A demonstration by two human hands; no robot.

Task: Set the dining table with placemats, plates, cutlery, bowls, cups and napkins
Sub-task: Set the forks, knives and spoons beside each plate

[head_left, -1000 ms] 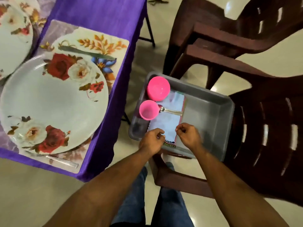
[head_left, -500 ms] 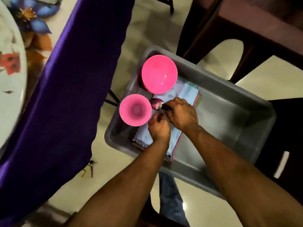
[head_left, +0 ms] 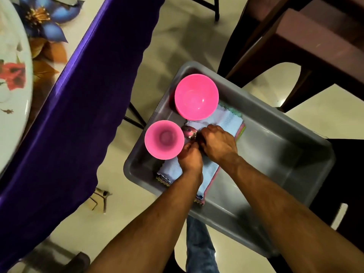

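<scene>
A grey tub sits on a dark chair seat below me. In its left part stand a pink bowl and a pink cup, beside a stack of folded napkins. A metal spoon lies on the napkins next to the cup. My right hand is curled over the spoon's handle, which it hides. My left hand rests on the napkins with curled fingers, touching the right hand near the spoon's neck. Its fingertips are hidden.
The table with a purple cloth stands to the left, carrying a floral placemat and a floral plate. Brown plastic chairs stand at the top right. The tub's right half holds nothing. My legs show below.
My view dropped and closed in on the tub. Both hands moved from the near edge of the napkins up to the spoon, and the right hand closed over its handle.
</scene>
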